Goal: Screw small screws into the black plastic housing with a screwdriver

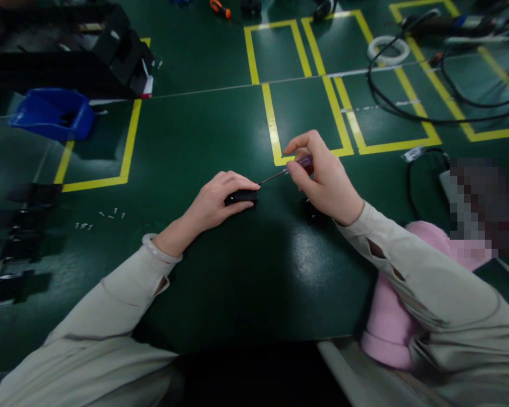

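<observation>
My left hand is closed around a small black block-shaped part, pressing it to the green table. In my right hand is a screwdriver with a dark purple handle, pinched between thumb and fingers. Its thin shaft slants down to the left, and the tip meets or nearly meets the right end of the black part; exact contact is too small to tell. Another small black part lies under my right wrist, partly hidden. Several small screws are scattered on the table left of my left hand.
At the left stand a blue bin and a long black rack. Several black parts line the left edge. A black cable, a white ring and yellow tape outlines lie to the right. Something pink sits beneath my right sleeve.
</observation>
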A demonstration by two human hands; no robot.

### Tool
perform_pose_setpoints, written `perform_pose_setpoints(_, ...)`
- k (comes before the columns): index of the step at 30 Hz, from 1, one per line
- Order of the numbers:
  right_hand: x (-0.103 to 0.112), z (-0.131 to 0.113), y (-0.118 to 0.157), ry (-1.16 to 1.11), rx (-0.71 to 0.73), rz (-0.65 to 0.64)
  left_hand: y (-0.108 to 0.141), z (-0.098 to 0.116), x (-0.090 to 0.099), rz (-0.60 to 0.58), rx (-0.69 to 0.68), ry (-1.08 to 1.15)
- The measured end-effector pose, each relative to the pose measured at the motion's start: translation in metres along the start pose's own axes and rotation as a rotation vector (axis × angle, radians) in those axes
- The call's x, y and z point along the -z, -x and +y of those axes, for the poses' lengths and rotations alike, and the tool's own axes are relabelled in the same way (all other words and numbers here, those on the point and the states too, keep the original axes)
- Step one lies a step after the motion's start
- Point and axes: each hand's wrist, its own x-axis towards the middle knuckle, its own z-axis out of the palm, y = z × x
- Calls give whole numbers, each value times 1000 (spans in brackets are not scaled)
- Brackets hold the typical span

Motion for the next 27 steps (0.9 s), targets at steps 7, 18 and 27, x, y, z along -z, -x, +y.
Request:
perform_pose_setpoints(7,-1,0,0,6,-11,-8,0,0,1,0,-25,11)
perform_pose_setpoints(18,-1,-1,0,-8,6,-4,1,0,1,-2,-16,22)
perform_pose_setpoints(27,-2,2,0,16,0,3,0,0,1,11,-34,21)
